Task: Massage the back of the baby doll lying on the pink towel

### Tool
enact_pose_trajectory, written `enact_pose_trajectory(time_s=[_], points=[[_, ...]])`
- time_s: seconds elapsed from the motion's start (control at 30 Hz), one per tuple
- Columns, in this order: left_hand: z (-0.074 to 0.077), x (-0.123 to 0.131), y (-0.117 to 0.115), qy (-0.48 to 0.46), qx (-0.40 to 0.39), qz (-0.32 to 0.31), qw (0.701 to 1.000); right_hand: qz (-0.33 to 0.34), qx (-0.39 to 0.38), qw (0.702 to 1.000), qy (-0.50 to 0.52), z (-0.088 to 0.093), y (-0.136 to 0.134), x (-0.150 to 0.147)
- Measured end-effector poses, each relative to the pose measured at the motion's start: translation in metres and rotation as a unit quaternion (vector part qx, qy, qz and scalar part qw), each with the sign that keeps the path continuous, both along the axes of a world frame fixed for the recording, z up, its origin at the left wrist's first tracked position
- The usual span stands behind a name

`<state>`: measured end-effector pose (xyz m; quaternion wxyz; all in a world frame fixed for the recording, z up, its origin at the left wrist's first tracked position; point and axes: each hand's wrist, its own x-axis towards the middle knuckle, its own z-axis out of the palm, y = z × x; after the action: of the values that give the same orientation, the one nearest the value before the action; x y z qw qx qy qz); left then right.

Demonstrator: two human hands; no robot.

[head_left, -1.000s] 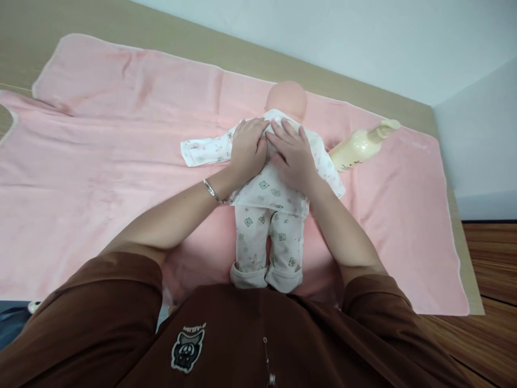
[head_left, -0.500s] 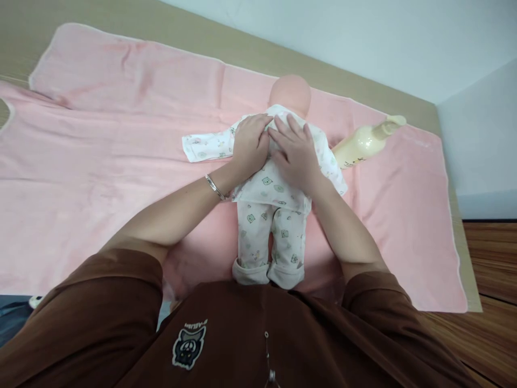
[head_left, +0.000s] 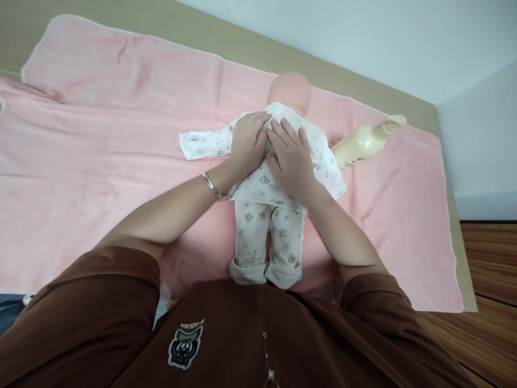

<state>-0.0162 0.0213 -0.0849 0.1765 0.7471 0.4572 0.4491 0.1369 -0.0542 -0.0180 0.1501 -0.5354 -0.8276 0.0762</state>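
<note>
A baby doll (head_left: 264, 180) lies face down, dressed in a white printed top and matching trousers with turned-up cuffs. Its bald head points away from me and its feet come close to my body. My left hand (head_left: 249, 141) rests with outstretched fingers on the left side of the doll's upper back. On the right side of the back lies my right hand (head_left: 291, 159), fingers a little apart. The two hands meet near the middle of the back. One sleeve of the top stretches out to the left.
Under the doll a pink blanket (head_left: 121, 161) covers most of the wooden-toned table (head_left: 343, 75). A cream pump bottle (head_left: 361, 144) lies on its side at the doll's right. A white wall (head_left: 363, 37) rises behind the table, and a brown wooden floor (head_left: 488, 258) shows at the right.
My right hand has shifted slightly left and down on the doll's back. My left hand stays in about the same place. The whole view has moved a little.
</note>
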Motion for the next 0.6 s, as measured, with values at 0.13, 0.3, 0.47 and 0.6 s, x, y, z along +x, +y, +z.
enact_pose_trajectory(time_s=[0.13,0.3,0.47,0.6], points=[[-0.002,-0.001,0.002,-0.007,-0.03,0.003,1.0,-0.053,-0.026,0.998,0.021,-0.001,0.033,0.025],[-0.001,0.003,-0.007,-0.01,-0.067,0.034,0.997,-0.114,-0.044,0.991,0.046,-0.009,0.053,0.045],[0.019,0.015,-0.038,0.021,-0.04,-0.027,0.999,-0.172,-0.063,0.977,0.108,-0.028,0.075,0.076],[0.024,0.013,-0.025,0.02,-0.065,-0.035,0.997,-0.111,-0.024,0.991,0.074,-0.025,0.06,0.066]])
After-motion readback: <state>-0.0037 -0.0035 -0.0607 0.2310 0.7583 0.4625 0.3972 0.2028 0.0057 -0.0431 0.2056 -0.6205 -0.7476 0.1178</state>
